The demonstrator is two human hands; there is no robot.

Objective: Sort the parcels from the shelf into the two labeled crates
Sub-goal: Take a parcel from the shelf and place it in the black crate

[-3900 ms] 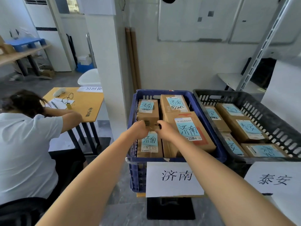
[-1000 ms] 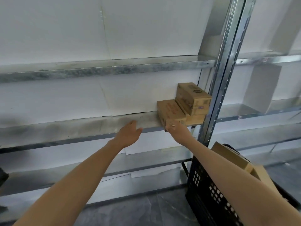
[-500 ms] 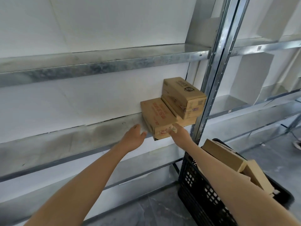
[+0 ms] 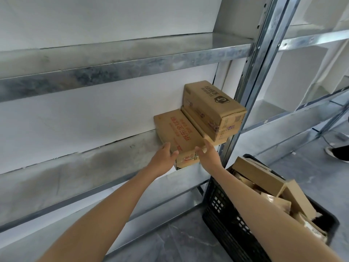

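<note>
Forearms: both reach in from the bottom edge, bare, with the elbows cut off by the frame.
Black crate (image 4: 226,214): on the floor at lower right. The right forearm covers its near side, and no label can be seen from here.
Loose parcels (image 4: 264,178): brown cartons heaped crookedly in the crate, their faces too blurred to read.
Left grip (image 4: 164,157): grasping the near left corner of the red-printed parcel (image 4: 181,135), fingers on its side and thumb at the front edge.
Right grip (image 4: 207,157): grasping the near right corner, thumb on top. The fingertips are hidden behind the carton.
Red-printed parcel: lies flat on the shelf (image 4: 94,159), its near end jutting past the shelf's front lip.
Two stacked parcels (image 4: 211,103): just beside it, against the upright post (image 4: 251,72). The lower one is mostly covered.
Shoe (image 4: 338,152): at the far right edge, cut off.
</note>
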